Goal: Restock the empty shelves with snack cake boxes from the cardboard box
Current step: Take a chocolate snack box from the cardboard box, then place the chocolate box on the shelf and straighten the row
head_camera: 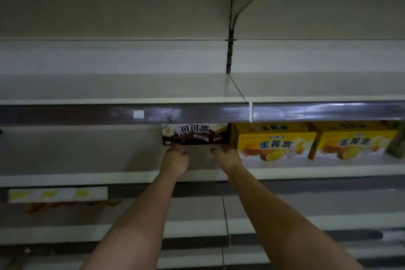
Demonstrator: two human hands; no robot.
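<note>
Brown cake box stands on the shelf just left of the yellow boxes, left hand and right hand touching its lower edge, fingers curled.

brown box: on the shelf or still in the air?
On the shelf. The brown box stands upright, pushed back beside the yellow boxes, both hands at its bottom edge.
</note>
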